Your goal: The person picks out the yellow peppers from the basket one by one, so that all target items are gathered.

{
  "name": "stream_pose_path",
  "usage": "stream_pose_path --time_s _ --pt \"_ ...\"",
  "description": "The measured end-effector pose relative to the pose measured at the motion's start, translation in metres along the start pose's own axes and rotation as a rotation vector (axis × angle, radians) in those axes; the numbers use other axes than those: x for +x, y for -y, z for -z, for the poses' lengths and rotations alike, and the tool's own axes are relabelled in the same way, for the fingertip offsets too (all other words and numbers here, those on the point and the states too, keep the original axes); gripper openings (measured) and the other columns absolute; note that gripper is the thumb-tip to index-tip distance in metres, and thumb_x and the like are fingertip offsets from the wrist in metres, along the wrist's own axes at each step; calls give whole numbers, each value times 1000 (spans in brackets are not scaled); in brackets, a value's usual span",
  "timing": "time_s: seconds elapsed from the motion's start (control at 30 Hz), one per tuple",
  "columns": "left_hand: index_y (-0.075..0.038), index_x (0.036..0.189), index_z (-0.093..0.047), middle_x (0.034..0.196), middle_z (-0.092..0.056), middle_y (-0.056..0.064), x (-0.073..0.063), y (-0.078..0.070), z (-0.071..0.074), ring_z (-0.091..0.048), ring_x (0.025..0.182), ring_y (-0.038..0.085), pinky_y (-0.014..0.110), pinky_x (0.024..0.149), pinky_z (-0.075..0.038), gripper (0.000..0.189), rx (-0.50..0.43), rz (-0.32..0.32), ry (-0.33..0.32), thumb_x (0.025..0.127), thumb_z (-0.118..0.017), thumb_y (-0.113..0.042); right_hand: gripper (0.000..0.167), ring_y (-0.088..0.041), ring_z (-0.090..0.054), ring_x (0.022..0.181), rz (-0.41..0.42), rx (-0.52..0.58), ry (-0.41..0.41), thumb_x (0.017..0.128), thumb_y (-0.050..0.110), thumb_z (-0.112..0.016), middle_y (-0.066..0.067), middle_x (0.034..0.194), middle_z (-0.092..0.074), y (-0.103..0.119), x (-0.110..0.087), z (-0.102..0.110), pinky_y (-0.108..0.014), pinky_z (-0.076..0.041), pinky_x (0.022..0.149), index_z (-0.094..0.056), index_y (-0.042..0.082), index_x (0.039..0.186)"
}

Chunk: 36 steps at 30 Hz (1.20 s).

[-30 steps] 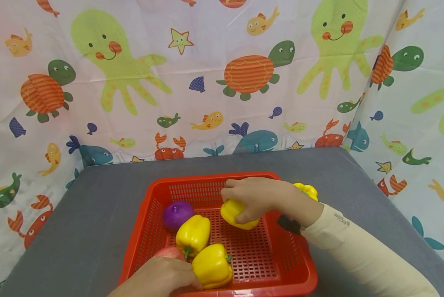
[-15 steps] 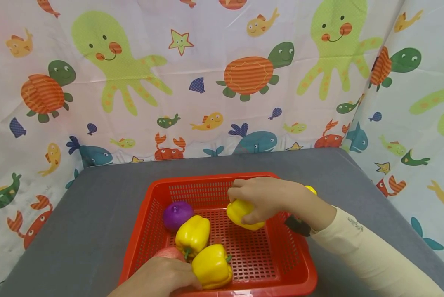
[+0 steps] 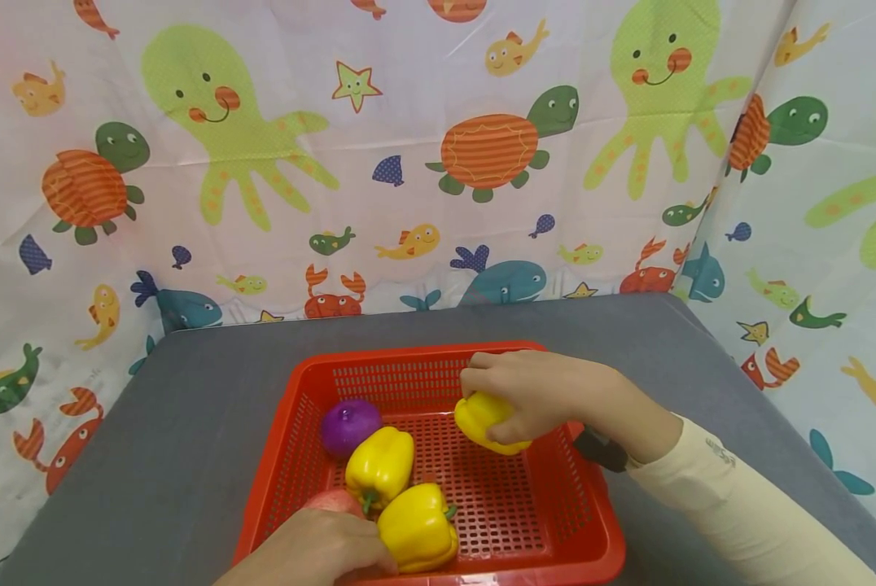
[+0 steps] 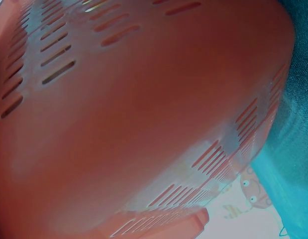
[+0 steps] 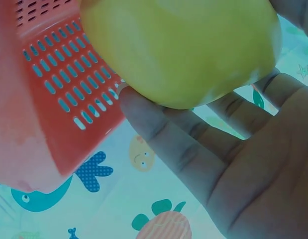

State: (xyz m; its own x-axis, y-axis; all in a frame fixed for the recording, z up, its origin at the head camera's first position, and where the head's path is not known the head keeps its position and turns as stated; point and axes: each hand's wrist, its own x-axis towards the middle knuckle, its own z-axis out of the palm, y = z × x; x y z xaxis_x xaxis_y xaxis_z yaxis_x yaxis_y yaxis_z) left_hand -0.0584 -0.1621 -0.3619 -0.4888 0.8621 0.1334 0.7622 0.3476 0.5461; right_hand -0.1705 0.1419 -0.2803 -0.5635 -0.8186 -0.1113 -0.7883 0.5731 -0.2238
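My right hand [image 3: 529,395] grips a yellow bell pepper [image 3: 482,419] over the right part of the red slotted basket [image 3: 409,353]. In the right wrist view the fingers [image 5: 186,154] curl beneath this smooth yellow body [image 5: 183,50]. At the basket's near left corner, my left hand [image 3: 317,541] holds onto the rim, its fingertips out of sight. Beside it lie a second yellow bell pepper [image 3: 418,529] and a partly covered pinkish-red round thing [image 3: 335,500]. The left wrist view shows only the basket wall [image 4: 144,109] up close, without fingers.
A third yellow bell pepper [image 3: 381,464] and a purple, onion-like ball [image 3: 350,427] sit in the basket's left half. The basket stands on a grey table [image 3: 167,456]. A curtain [image 3: 409,163] printed with sea animals closes off the back and sides.
My right hand has shifted slightly right with the pepper. Its arm now covers another yellow pepper that showed outside the basket on the right. The left hand stays put.
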Motion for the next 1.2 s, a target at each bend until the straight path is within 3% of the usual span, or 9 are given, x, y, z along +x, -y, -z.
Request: stream_pose_path --time_s 0.23,0.57,1.0,1.2 --pt "-28 104 -71 93 -60 -26 0 1 -1 -52 81 -11 11 79 -44 23 13 -18 -9 98 -59 -47 32 -10 -50 82 43 53 -37 82 23 -74 10 102 -51 -1 -7 -1 -27 -47 67 -58 21 109" --pt "-31 101 -71 91 -59 -28 -1 0 -2 -52 80 -12 11 77 -43 22 44 -14 -46 96 -61 -49 36 -11 -52 91 78 53 -129 82 23 -78 9 111 -55 -4 -15 -1 -27 -50 76 -60 18 112" --pt "-31 101 -71 91 -59 -28 -1 -1 -1 -52 80 -11 13 78 -44 23 54 -5 -44 96 -61 -51 37 -9 -52 93 43 174 -202 80 18 -74 12 114 -52 -11 -30 -3 -27 -52 73 -57 25 112" --pt "-30 101 -71 92 -60 -27 0 0 -1 -52 80 -11 13 78 -43 23 71 -21 -39 97 -60 -49 40 -11 -55 101 43 124 -253 84 26 -80 11 121 -58 -13 -37 -4 -30 -53 82 -61 23 118"
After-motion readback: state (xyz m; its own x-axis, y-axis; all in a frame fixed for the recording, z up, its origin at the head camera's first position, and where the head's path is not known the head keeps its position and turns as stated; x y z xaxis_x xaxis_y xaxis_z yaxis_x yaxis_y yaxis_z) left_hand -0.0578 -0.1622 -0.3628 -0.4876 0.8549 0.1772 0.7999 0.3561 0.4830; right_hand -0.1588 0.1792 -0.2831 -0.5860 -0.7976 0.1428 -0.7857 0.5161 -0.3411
